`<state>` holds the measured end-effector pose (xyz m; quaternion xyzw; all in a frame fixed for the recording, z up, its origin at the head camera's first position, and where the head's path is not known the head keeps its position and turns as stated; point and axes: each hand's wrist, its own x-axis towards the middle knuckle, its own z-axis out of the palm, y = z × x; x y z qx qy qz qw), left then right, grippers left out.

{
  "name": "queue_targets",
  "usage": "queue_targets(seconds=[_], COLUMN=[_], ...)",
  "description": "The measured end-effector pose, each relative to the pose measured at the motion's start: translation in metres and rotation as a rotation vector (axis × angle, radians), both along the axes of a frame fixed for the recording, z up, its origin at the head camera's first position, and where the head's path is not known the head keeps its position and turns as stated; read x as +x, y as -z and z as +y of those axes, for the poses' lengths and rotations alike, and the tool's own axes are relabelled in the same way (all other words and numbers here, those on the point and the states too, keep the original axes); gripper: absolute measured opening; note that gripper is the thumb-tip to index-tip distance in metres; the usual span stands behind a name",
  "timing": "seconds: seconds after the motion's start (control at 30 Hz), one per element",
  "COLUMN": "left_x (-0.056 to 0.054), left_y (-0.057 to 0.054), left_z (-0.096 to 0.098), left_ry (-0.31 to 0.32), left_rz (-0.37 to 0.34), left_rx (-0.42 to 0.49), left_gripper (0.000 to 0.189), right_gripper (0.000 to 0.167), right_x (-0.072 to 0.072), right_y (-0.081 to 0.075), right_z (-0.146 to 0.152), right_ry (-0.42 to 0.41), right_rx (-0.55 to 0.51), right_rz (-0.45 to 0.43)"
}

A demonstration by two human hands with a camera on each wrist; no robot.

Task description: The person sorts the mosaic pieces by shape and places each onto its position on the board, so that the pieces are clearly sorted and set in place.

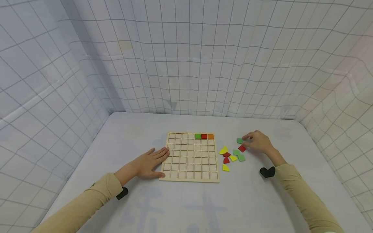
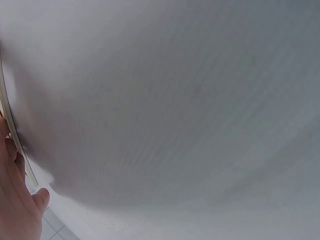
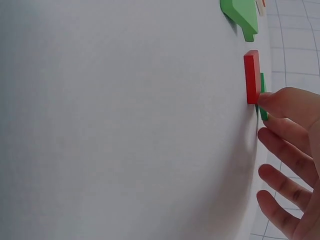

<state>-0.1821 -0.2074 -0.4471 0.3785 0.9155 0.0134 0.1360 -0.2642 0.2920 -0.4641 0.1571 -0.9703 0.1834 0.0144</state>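
A wooden grid board (image 1: 190,180) lies flat on the table. My left hand (image 1: 148,163) rests on its left edge, fingers spread; in the left wrist view, part of this hand (image 2: 20,200) shows beside the board's rim. At the right, my right hand (image 1: 257,142) pinches a green square tile (image 1: 239,140) at its edge between thumb and forefinger. The other fingers (image 3: 285,182) are held apart from it in the right wrist view. Just in front of the green tile is a red square tile (image 1: 242,148), close to the thumb.
Along the board's top row sit a green tile (image 1: 197,136), a red tile (image 1: 204,136) and an orange tile (image 1: 210,136). Between board and right hand lie loose yellow pieces (image 1: 225,168), red pieces (image 1: 226,160) and green tiles (image 1: 241,158). Grid-patterned cloth (image 1: 189,81) walls the table.
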Motion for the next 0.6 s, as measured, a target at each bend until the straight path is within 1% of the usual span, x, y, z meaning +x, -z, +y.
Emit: queue_targets(seconds=[0.23, 0.4, 0.6], left_x=[-0.001, 0.000, 0.000], left_y=[0.003, 0.002, 0.001], left_z=[-0.001, 0.000, 0.001], left_ry=[0.001, -0.004, -0.010], left_rz=[0.004, -0.001, -0.008], left_rx=[-0.004, 0.000, -0.008], left_gripper=[0.090, 0.091, 0.091], right_gripper=[0.025, 0.025, 0.027], right_x=[-0.002, -0.004, -0.003], right_y=[-0.002, -0.003, -0.007], right_z=[-0.009, -0.017, -0.029], right_ry=[0.018, 0.048, 0.042], right_rx=[-0.006, -0.011, -0.025], right_rz=[0.029, 0.035, 0.058])
